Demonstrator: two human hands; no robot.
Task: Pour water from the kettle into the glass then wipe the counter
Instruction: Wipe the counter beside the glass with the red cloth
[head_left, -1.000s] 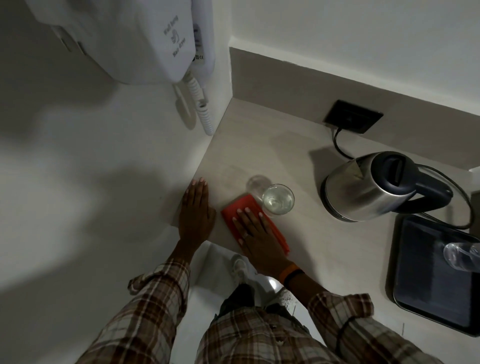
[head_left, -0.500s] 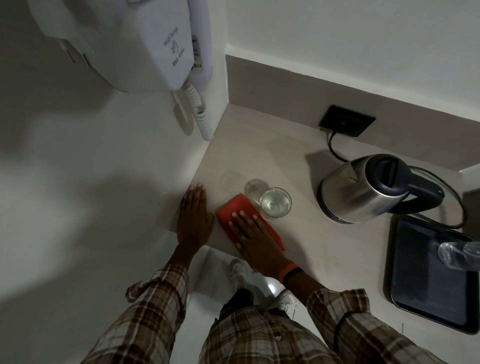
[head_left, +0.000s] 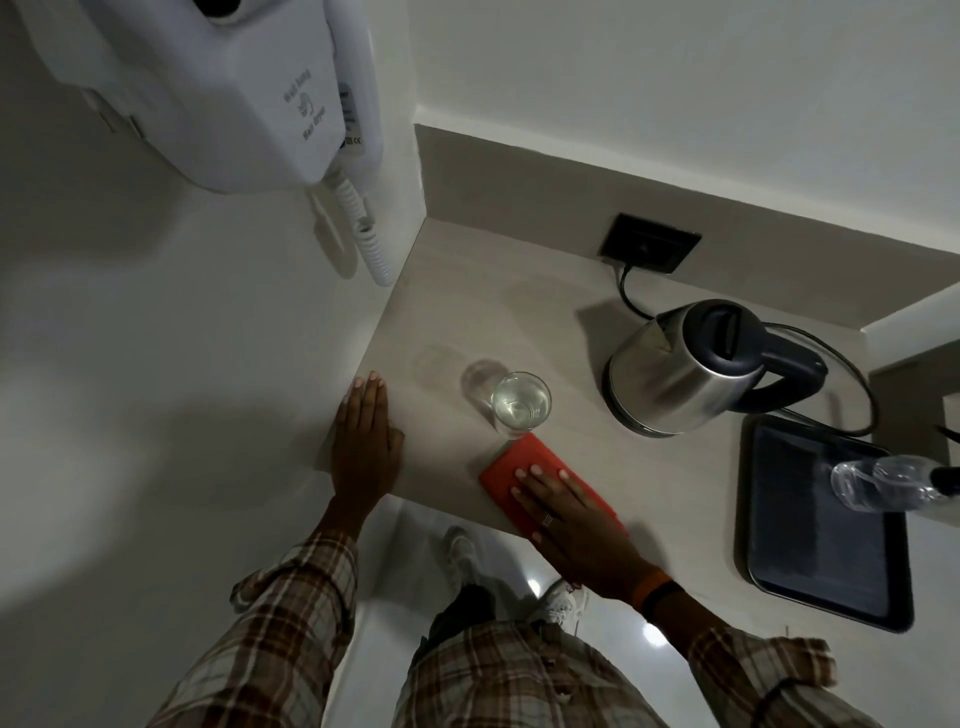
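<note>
A clear glass (head_left: 520, 402) holding water stands on the pale counter (head_left: 519, 317). Just in front of it lies a folded red cloth (head_left: 519, 467), and my right hand (head_left: 563, 512) presses flat on it, fingers spread, near the counter's front edge. My left hand (head_left: 366, 441) rests flat and open on the counter's left front corner, beside the wall. A steel kettle (head_left: 685, 371) with a black lid and handle sits upright on its base to the right of the glass, its cord running to a black socket (head_left: 649, 249).
A black tray (head_left: 810, 561) lies at the right with a clear plastic bottle (head_left: 883, 483) on its far edge. A white wall-mounted hair dryer (head_left: 218, 88) with a coiled cord hangs above the left wall. The floor and my shoes show below the counter edge.
My right hand has slid the red cloth to the right, from left of the glass to just in front of it. The left hand has stayed flat in place.
</note>
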